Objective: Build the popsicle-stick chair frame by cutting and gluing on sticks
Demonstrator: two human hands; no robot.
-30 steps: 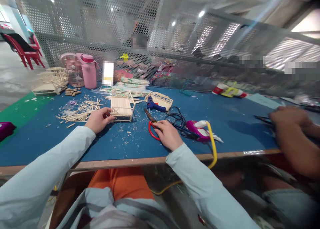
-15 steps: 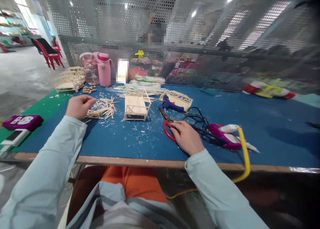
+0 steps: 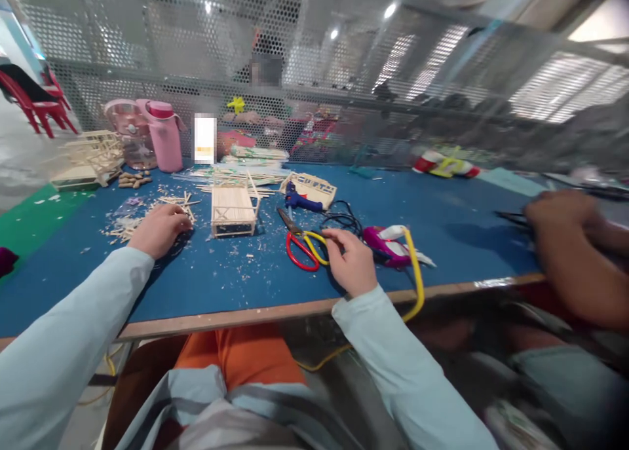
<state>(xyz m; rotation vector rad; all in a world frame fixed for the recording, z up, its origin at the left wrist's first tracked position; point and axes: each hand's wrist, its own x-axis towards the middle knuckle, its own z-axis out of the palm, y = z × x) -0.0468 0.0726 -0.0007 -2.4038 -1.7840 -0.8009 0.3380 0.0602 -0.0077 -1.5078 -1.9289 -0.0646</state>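
My left hand [image 3: 160, 229] rests low over a pile of short wooden sticks [image 3: 125, 228], fingers curled together; whatever they pinch is hidden. By the yellow handle of the scissors [image 3: 295, 230], which lie on the blue table, is my right hand [image 3: 351, 259]. Its fingers are bent and slightly apart at the handle's edge, not through the loops. A small stick-built model [image 3: 232, 207] with a slatted deck and railings stands between my hands. Behind the scissors, a blue glue gun [image 3: 303, 200] lies against a flat wooden piece with cut-outs [image 3: 319, 187].
A purple power strip [image 3: 388, 247] with a yellow cable sits right of my hand. At far right is another person's hand [image 3: 560, 207] near a dark tool. Bundled sticks [image 3: 255, 155], a pink bottle [image 3: 165, 142], peanuts [image 3: 133, 179] and another stick model [image 3: 91, 158] stand behind.
The view has swung right, bringing another person's arm into sight. My left hand has lowered onto the stick pile. My right hand has slid right off the scissors, uncovering their yellow handle.
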